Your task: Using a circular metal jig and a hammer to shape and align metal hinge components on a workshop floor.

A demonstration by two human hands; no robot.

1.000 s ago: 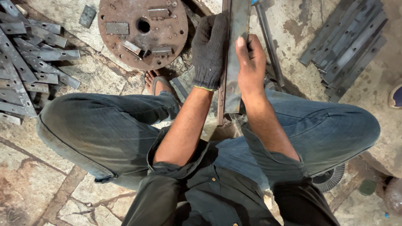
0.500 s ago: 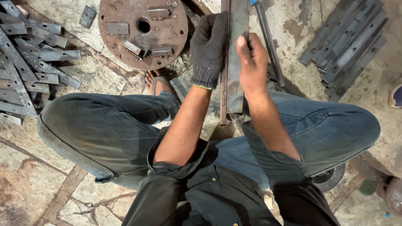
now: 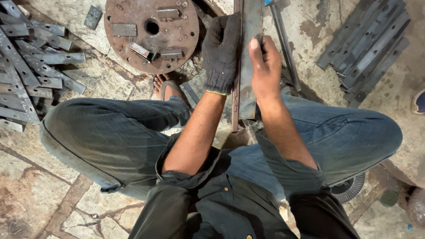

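Stained, cracked stone floor (image 3: 53, 194)

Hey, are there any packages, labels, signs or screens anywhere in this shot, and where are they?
None in view: no package, label, sign or screen.
Only bare metal on the stone floor: the long steel strip under both hands, the rusty round plate at top, and grey bar stacks at left and right.
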